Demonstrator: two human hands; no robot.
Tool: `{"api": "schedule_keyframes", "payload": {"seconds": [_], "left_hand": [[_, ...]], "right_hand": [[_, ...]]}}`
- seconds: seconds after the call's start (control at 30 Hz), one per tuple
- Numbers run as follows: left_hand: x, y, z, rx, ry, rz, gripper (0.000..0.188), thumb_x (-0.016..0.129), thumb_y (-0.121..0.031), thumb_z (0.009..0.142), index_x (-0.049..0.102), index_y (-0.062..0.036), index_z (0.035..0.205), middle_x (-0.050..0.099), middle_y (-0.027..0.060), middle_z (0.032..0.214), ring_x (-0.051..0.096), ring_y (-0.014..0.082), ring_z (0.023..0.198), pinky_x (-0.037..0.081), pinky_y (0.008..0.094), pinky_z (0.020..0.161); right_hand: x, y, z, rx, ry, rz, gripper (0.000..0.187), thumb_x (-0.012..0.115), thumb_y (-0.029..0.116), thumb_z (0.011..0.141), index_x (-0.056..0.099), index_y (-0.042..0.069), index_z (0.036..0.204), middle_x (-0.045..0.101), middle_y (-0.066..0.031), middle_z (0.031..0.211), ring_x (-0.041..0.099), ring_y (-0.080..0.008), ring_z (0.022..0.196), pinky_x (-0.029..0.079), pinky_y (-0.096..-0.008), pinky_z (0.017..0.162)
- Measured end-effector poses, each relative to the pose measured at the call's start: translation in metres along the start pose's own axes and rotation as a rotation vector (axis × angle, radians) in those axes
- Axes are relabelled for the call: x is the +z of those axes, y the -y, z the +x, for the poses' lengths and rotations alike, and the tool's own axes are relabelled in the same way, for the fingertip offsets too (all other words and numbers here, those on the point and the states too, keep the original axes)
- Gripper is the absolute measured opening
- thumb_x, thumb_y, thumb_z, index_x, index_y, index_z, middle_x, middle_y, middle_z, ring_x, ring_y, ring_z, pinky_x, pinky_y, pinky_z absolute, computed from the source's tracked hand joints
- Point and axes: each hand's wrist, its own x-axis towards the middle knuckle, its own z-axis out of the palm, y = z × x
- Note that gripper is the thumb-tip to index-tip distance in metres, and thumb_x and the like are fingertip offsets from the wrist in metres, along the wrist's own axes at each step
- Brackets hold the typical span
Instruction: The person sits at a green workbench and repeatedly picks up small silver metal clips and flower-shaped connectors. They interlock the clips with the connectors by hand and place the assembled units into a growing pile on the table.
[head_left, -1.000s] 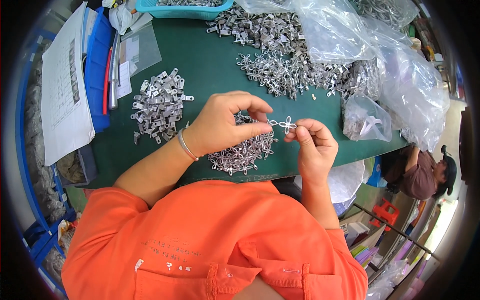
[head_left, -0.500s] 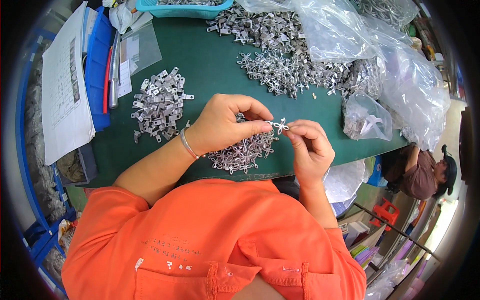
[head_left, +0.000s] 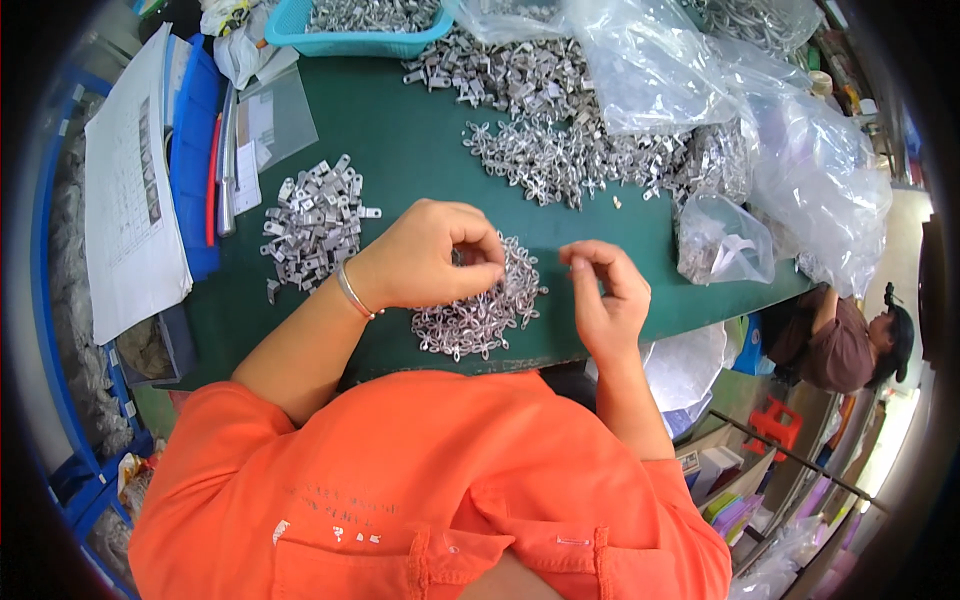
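My left hand [head_left: 425, 255] is over the near pile of silvery flower-shaped metal links [head_left: 465, 325], its thumb and forefinger curled together. What its fingertips hold, if anything, is hidden. To the right of that pile, my right hand [head_left: 612, 300] is raised above the table edge with thumb and forefinger pinched. Anything between those fingertips is too small to make out. On the left lies a heap of small metal clips [head_left: 315, 225] with holed tabs. Another spread of flower-shaped links [head_left: 545, 160] lies at the far side.
More metal clips [head_left: 510, 75] cover the back of the green table [head_left: 400, 130]. A turquoise basket [head_left: 360, 45] stands there too. Clear plastic bags [head_left: 660, 80] lie at the right. A blue tray [head_left: 192, 150] and papers [head_left: 130, 200] line the left. A person [head_left: 840, 340] is beyond the right edge.
My hands have come apart, and the flower-shaped link that was between them no longer shows there. The left hand has drawn back left over the pile; the right has moved slightly.
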Motion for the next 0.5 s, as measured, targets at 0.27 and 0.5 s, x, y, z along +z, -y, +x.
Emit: {"api": "schedule_keyframes", "payload": {"seconds": [0.27,0.5], "left_hand": [[-0.003,0.003,0.003,0.074,0.04,0.111,0.007,0.069,-0.004,0.072,0.066,-0.0013,0.078,0.057,0.0044,0.077,0.057,0.0128,0.07,0.046,0.0244,0.063],[0.005,0.001,0.005,0.057,-0.168,0.01,0.004,0.068,-0.002,0.074,0.066,-0.0021,0.078,0.059,0.0022,0.077,0.054,0.0081,0.066,0.043,0.0202,0.059]], "right_hand": [[0.003,-0.041,0.041,0.011,-0.076,-0.437,0.014,0.069,0.006,0.076,0.061,0.0,0.085,0.057,-0.0114,0.087,0.056,-0.0271,0.077,0.047,-0.0346,0.071],[-0.009,-0.03,0.027,0.126,-0.124,-0.322,0.01,0.069,0.003,0.077,0.062,-0.001,0.083,0.061,-0.0107,0.084,0.06,-0.0209,0.072,0.049,-0.0295,0.067]]}}
